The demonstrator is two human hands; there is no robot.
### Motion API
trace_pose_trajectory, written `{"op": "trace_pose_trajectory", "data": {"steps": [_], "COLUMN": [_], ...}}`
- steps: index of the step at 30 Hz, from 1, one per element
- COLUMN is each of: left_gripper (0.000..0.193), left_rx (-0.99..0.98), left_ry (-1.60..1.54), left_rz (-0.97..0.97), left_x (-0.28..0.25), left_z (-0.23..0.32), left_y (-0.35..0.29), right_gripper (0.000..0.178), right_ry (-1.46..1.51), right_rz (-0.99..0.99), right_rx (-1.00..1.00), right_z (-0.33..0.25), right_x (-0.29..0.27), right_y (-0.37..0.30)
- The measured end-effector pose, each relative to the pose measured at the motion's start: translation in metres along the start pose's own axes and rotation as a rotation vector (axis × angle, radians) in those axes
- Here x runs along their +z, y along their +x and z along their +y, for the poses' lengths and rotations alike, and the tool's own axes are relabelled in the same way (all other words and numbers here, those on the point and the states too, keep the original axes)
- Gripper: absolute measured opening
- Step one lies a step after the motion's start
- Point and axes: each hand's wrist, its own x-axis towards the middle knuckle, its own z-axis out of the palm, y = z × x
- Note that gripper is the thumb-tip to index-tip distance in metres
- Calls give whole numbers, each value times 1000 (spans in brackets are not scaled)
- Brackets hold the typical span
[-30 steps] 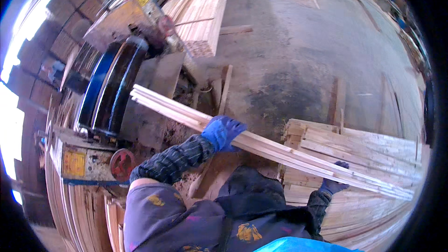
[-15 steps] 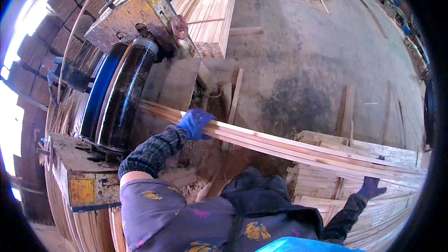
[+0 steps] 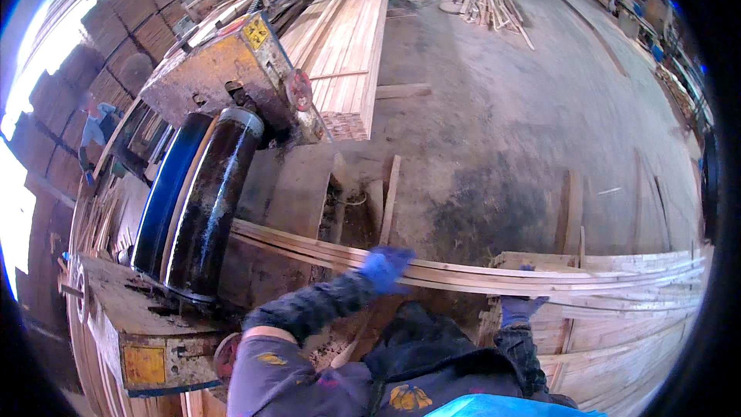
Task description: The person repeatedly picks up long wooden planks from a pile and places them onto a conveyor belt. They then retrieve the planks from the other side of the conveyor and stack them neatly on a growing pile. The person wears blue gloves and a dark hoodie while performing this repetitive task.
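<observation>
Several long, thin wooden strips (image 3: 471,276) lie side by side as a bundle, running from the rollers at left to the stacked boards at right. My left hand (image 3: 384,269), in a blue glove, is closed over the bundle from above, near its middle. Farther right, my right hand (image 3: 520,309), also gloved, grips the bundle from the near side and below. Its thumb points right, and a fingertip shows beyond the far edge. The strips' left end is beside the dark shiny roller (image 3: 212,205); whether it touches is unclear. Their right end blurs into the pale boards.
The roller machine has a worn yellow housing (image 3: 208,69) and a near-side box (image 3: 158,340). Stacked boards (image 3: 617,332) stand at right, and a plank pile (image 3: 347,54) lies beyond the machine. Loose sticks (image 3: 494,11) lie on the floor. A person (image 3: 96,127) stands at far left.
My left hand has moved right along the bundle, away from the rollers. My right hand has come left, closer to my body, and holds the strips from below. The view has tilted up.
</observation>
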Motion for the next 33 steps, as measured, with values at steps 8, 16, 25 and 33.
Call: {"op": "trace_pose_trajectory", "data": {"steps": [8, 16, 25, 33], "left_gripper": [88, 88, 90, 91], "left_rx": [92, 3, -51, 12], "left_ry": [-99, -13, 84, 13], "left_rz": [137, -48, -9, 19], "left_x": [56, 14, -8, 26], "left_z": [91, 17, -9, 108], "left_y": [110, 24, -35, 92], "right_gripper": [82, 89, 73, 71], "right_ry": [26, 109, 40, -25], "right_rz": [199, 483, -84, 87], "right_rx": [293, -128, -43, 242], "right_z": [32, -100, -33, 49], "right_x": [53, 25, 28, 80], "right_y": [-42, 16, -3, -54]}}
